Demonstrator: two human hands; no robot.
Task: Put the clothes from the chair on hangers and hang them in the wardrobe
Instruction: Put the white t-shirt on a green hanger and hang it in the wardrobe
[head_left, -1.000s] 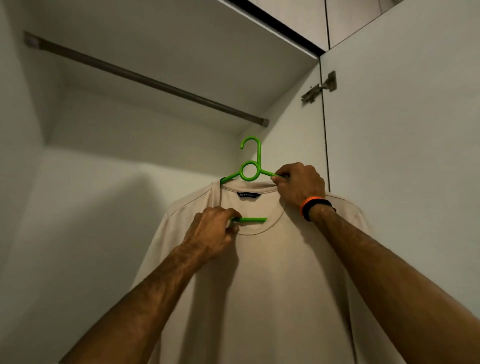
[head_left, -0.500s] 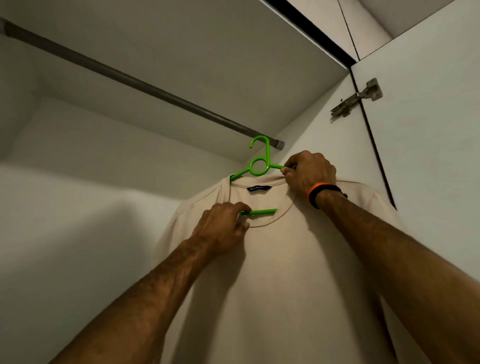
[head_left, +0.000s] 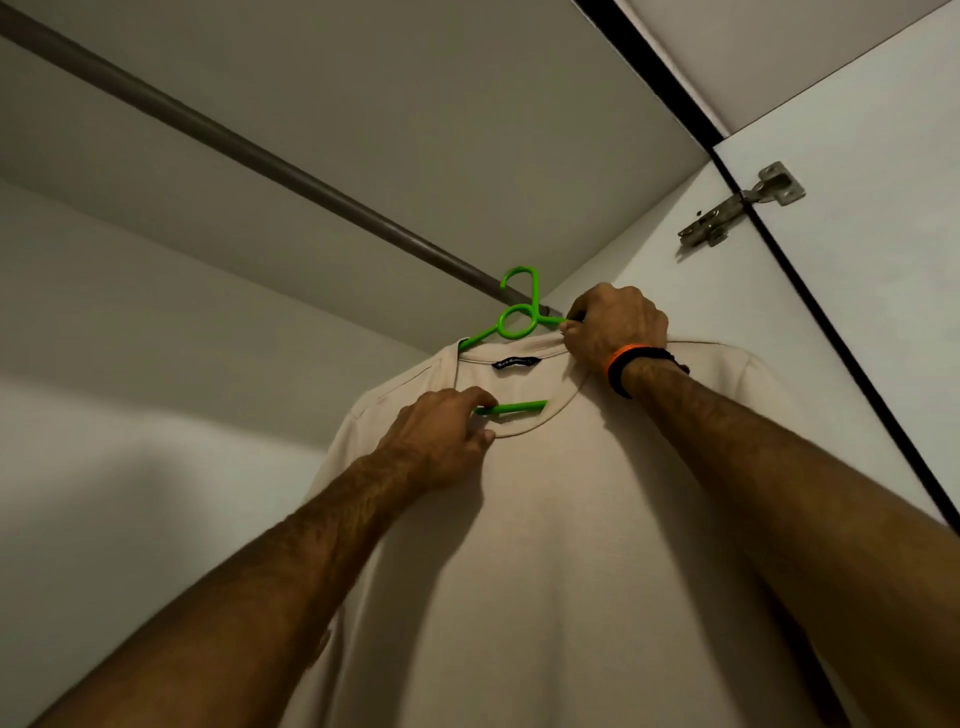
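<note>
My hands, left (head_left: 441, 436) pinching the crossbar and right (head_left: 615, 325) gripping the shoulder of the stiff green plastic hanger (head_left: 517, 322), carry the light, limp beige cotton T-shirt (head_left: 545, 545).

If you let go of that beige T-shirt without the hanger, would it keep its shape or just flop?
Probably flop: the beige T-shirt hangs in soft folds below the green hanger, which alone spreads its shoulders. It looks light, since both hands lift it by fingertip grips. The hanger seems stiff, keeping its shape.

dark neck label (head_left: 516, 362) inside beige shirt (head_left: 571, 519) collar, pale script too small to read
</note>
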